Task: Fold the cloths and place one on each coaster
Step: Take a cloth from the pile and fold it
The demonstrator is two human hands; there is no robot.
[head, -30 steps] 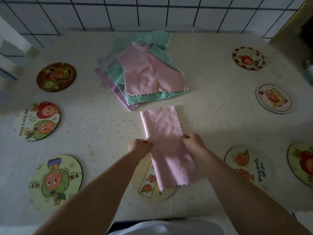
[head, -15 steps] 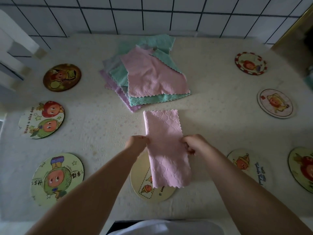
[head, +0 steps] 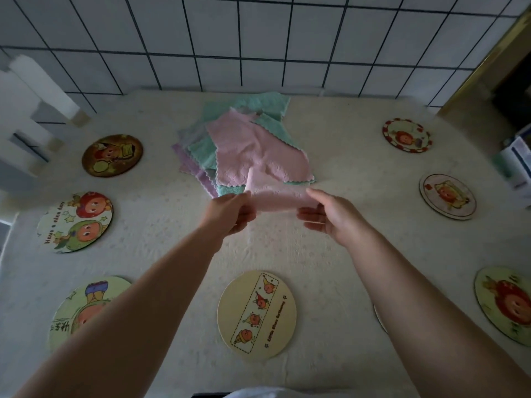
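Nearest us, a cream coaster is lying bare on the table, between our forearms. Beyond it, we are holding a folded pink cloth above the table: our left hand is pinching its left end, our right hand is gripping its right end, fingers loosely spread. Farther back, the cloth pile is sitting mid-table.
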